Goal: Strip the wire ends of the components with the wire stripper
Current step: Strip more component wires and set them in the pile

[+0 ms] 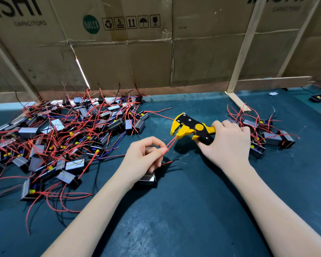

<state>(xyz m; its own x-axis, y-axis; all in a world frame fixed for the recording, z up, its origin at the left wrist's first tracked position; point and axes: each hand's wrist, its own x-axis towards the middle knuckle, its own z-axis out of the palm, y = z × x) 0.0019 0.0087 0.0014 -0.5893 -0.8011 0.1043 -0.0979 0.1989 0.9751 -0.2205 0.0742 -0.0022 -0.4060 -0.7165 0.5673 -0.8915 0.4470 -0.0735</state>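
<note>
Brightness: medium, even, a little cool.
Light source: from above; a thin bright slit shines through the brown cardboard wall (pixel 119 52) at 10 o'clock.
Shadows: soft, short, dark ones on the dark green table mat (pixel 183 210) under the hands and forearms.
Glare: pale sheen on the mat at 9 o'clock.
Sharpness: centre clear.
Distortion: wide-angle, the pale wooden slats (pixel 243 47) lean outward toward 1 o'clock.
</note>
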